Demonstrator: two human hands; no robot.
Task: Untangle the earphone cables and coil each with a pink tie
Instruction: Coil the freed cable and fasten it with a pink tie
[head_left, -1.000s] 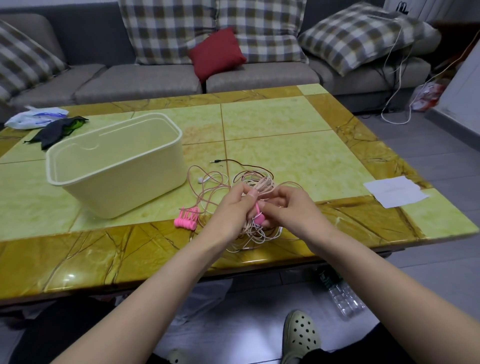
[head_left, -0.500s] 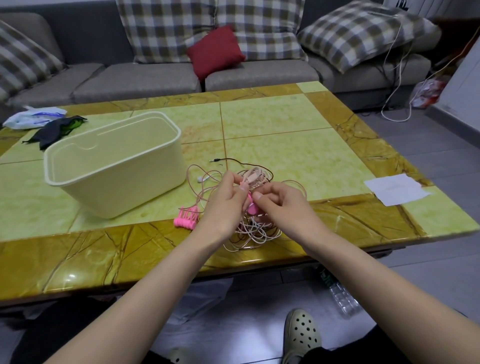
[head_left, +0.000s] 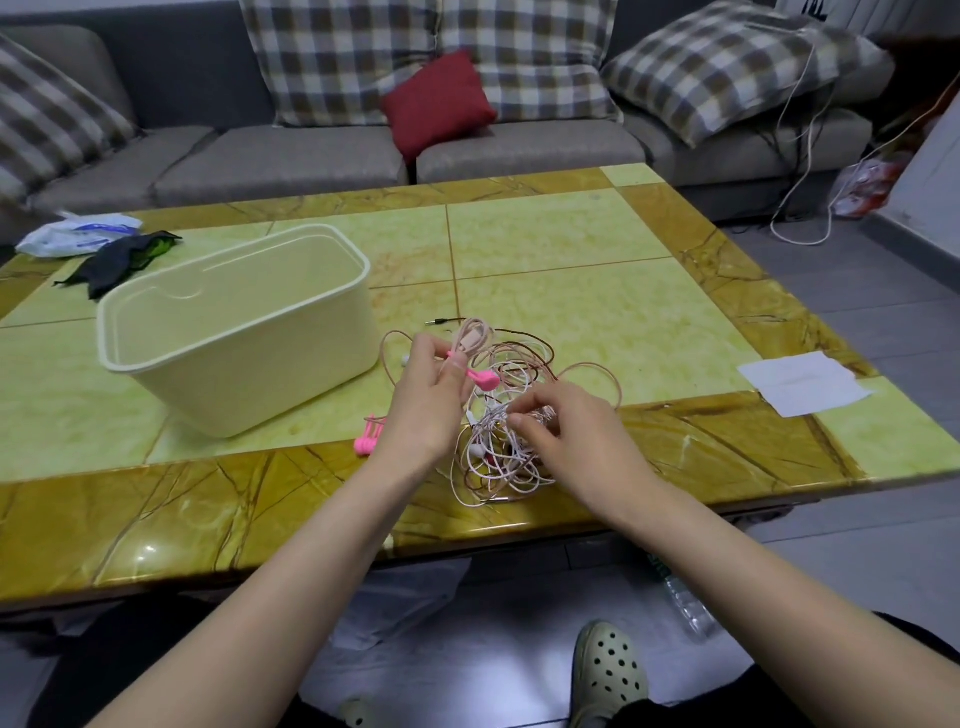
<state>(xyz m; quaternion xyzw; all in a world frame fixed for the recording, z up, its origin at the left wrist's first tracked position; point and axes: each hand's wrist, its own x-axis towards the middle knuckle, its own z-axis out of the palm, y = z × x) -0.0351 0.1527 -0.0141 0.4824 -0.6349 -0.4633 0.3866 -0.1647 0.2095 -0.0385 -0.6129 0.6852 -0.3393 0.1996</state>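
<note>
No legible text, numbers or brand marks. White plastic bag (head_left: 78, 236) at far left of table (head_left: 571, 249): blue print, too blurred to read. Red-and-white bag (head_left: 865, 187) on floor (head_left: 857, 296) at right: print unreadable. Paper sheet (head_left: 802, 382) near right table edge: nothing readable.

A home living room: sofa, cushions and a low coffee table.

A grey sofa (head_left: 291, 166) runs along the far edge of the coffee table (head_left: 571, 234), backed with plaid cushions (head_left: 337, 57) and one red cushion (head_left: 439, 101). A white cable (head_left: 802, 156) trails from the right-hand cushion down to the grey floor (head_left: 857, 291). The table's glossy stone-patterned top has green panels inside an amber border. It carries household odds and ends: a cream plastic storage bin (head_left: 234, 332) towards the left, a crumpled plastic bag (head_left: 78, 236) and a dark cloth (head_left: 119, 260) at the far left corner, and a slip of paper (head_left: 802, 382) at the right edge. Below the near edge are a foot in a perforated clog (head_left: 608, 670) and a plastic bottle (head_left: 685, 608) lying on the floor.
</note>
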